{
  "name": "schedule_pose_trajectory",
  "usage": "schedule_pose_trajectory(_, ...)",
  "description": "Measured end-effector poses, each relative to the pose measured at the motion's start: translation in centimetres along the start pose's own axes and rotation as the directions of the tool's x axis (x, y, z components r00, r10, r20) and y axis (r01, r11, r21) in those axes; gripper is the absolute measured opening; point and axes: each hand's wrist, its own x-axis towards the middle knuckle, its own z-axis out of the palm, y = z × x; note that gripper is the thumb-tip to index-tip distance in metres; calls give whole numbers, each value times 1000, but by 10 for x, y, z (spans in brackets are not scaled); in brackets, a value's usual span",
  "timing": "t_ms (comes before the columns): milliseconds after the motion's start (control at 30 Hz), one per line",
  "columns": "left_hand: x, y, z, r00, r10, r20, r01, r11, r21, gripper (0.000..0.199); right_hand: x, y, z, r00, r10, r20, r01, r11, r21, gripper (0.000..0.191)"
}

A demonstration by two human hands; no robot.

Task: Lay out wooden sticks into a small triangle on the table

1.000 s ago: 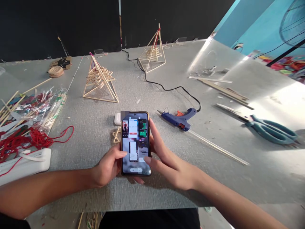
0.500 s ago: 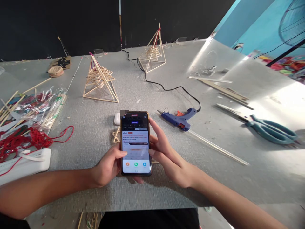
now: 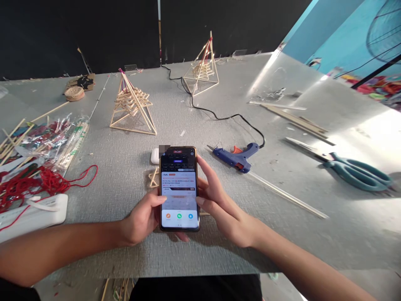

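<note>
A smartphone (image 3: 179, 192) with a lit screen is held upright between my two hands above the grey table. My left hand (image 3: 144, 217) grips its left edge, the thumb resting over the screen's side. On the opposite edge, my right hand (image 3: 221, 205) has its fingers wrapped behind the phone and its thumb at the screen's border. Partly hidden behind the phone are a white case (image 3: 155, 156) and a small frame of wooden sticks (image 3: 153, 178). A blue hot glue gun (image 3: 233, 156) with a clear glue stick lies to the right of my hands.
Two wooden stick pyramids (image 3: 133, 102) (image 3: 201, 69) stand at the back. Green-handled scissors (image 3: 360, 171) lie on the right. Red yarn (image 3: 37, 188), plastic bags (image 3: 62, 138) and a white power strip (image 3: 46, 211) crowd the left. A black cord (image 3: 216, 117) crosses the table.
The view has shifted very slightly. Both hands keep the same hold on the phone, and its screen looks the same.
</note>
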Motion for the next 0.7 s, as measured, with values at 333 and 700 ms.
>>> schedule_pose_trajectory(333, -1, -2, -4, 1000, -17, -16, 17, 1000, 15, 43, 0, 0, 0, 1000, 21, -15, -22, 998, -53, 80)
schedule_pose_trajectory(700, 3, 7, 11, 995, -33, -98, 44, 993, 108, 46, -1, 0, -1, 1000, -12, 15, 14, 992, -129, 82)
